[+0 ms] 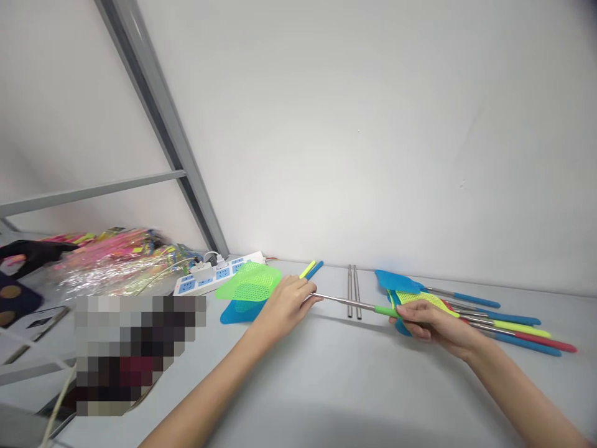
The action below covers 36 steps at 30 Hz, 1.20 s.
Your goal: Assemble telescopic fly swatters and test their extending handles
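Observation:
A fly swatter with a thin metal rod (336, 300) and a green grip (386, 310) is held level above the table between both hands. My left hand (290, 300) is closed around the rod's left end, beside a green mesh swatter head (252, 281). Whether that head is joined to the rod is hidden by my fingers. My right hand (431, 320) pinches the green grip. Under the green head lies a blue swatter head (240, 313). Behind my left hand are a yellow handle (307, 269) and a blue handle (315, 269). Two bare metal tubes (350, 292) lie behind the rod.
Several assembled swatters with blue, yellow and red handles (543, 340) lie at the right, their heads (398, 281) piled together. A white power strip (198, 283) with plugs, plastic-wrapped goods (121, 258) and a grey metal post (163, 118) stand left. A pale wall (373, 155) backs the table.

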### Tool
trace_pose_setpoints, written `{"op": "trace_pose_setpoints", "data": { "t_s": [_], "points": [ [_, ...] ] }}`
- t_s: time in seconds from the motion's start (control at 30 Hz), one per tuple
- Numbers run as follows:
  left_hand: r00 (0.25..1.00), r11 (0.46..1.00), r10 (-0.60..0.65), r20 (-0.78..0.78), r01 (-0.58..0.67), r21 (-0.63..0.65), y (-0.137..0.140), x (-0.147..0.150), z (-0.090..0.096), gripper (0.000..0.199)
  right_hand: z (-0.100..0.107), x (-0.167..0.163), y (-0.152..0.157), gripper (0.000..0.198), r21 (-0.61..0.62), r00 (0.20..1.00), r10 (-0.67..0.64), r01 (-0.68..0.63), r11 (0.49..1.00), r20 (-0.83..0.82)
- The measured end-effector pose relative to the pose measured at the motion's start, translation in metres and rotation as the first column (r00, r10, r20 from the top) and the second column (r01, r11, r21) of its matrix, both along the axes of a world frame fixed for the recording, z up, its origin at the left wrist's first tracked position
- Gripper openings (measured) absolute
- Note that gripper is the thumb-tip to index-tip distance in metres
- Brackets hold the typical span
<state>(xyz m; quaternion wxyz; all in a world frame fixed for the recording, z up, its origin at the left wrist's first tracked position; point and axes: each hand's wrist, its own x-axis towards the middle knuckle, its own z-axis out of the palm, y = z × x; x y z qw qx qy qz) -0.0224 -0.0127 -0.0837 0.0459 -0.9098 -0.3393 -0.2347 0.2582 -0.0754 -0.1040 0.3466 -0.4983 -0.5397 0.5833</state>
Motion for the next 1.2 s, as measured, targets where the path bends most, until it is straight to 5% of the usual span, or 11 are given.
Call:
{"op": "trace_pose_setpoints", "data": {
  "t_s": [0.1,0.27,0.73,0.9,1.0,1.07,1.13,1.2],
  "points": [
    [0.999,0.999,-0.039,0.024,0.040,-0.037,-0.008,-0.005,-0.006,0.023,-0.023,-0.006,-0.014,0.030,-0.123,0.992,-0.069,0.056,0.991,-0.102],
    [0.985,0.987,-0.125,0.116,0.136,-0.087,-0.013,-0.016,-0.015,0.027,-0.047,-0.019,-0.022,0.028,-0.134,0.962,-0.127,0.097,0.986,-0.242],
    [0.961,0.993,-0.029,0.273,0.060,-0.104,-0.016,-0.007,-0.039,0.027,-0.047,-0.012,-0.027,0.034,-0.113,0.960,-0.150,0.126,0.986,-0.236],
    [0.947,0.979,-0.108,0.301,0.154,-0.134,-0.025,-0.001,-0.042,0.029,-0.046,-0.013,-0.027,0.039,-0.109,0.953,-0.177,0.154,0.982,-0.246],
    [0.861,0.908,-0.108,0.496,0.288,-0.303,-0.041,0.011,-0.042,0.025,-0.044,-0.014,-0.028,0.041,-0.111,0.945,-0.187,0.162,0.980,-0.268],
    [0.738,0.800,0.049,0.673,0.374,-0.468,-0.050,0.020,-0.043,0.020,-0.044,-0.015,-0.029,0.038,-0.113,0.937,-0.201,0.176,0.978,-0.284],
    [0.537,0.653,0.302,0.788,0.486,-0.581,-0.053,0.026,-0.046,0.013,-0.043,-0.014,-0.030,0.032,-0.123,0.929,-0.214,0.184,0.975,-0.302],
    [0.409,0.585,0.434,0.803,0.550,-0.596,-0.049,0.029,-0.049,0.018,-0.044,-0.014,-0.030,0.028,-0.138,0.924,-0.220,0.185,0.973,-0.313]
  ]
}}
